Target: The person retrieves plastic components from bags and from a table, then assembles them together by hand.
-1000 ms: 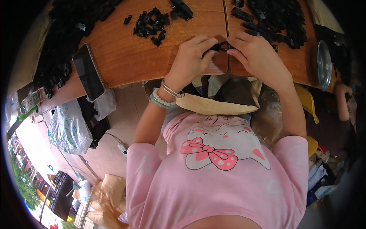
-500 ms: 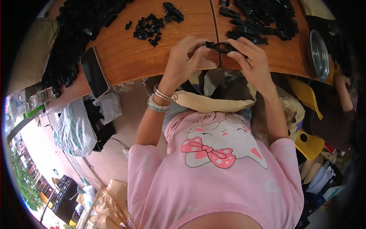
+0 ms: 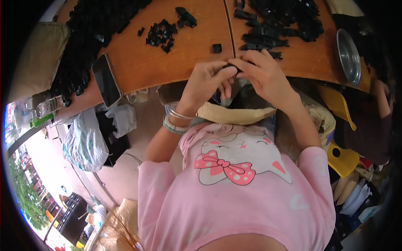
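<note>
A flat, shiny phone (image 3: 106, 80) lies on your smooth wooden table (image 3: 188, 58). Your left hand (image 3: 206, 83) and right hand (image 3: 264, 75) meet at the table's near edge, fingertips squeezed on one small black plastic piece (image 3: 231, 67). Farther right sits a round metal bowl (image 3: 349, 55).

Wooden table (image 3: 197, 62), black parts (image 3: 161, 32), phone (image 3: 106, 80)
</note>
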